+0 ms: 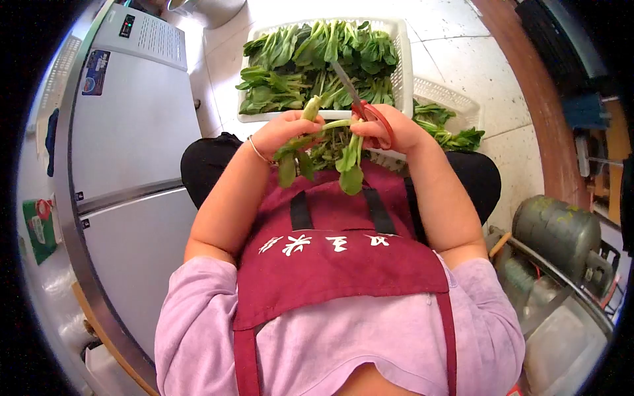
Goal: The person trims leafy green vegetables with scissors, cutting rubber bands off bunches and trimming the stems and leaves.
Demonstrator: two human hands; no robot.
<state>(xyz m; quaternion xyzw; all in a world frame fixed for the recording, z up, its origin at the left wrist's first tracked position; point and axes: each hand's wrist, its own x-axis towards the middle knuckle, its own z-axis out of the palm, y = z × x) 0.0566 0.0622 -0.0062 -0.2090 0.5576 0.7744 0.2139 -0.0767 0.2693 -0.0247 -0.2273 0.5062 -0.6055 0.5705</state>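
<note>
My left hand [287, 134] is closed round a leafy green vegetable [309, 111], its pale stem end pointing up and its leaves hanging below. Red-handled scissors [378, 120] are in my right hand [389, 132], blades pointing up and away over the crate. The same hand also pinches a green stalk [350, 165] whose leaves hang over the apron. Just beyond both hands, a white crate [404, 66] holds rows of leafy greens [323, 46]. More loose leaves and trimmings lie below and between my hands, partly hidden.
A second white basket [456, 102] with greens stands right of the crate on the tiled floor [456, 59]. A white refrigerator [135, 125] is on the left. On the right are a grey gas cylinder [555, 231] and a metal rail. A metal pot [208, 10] sits at the top.
</note>
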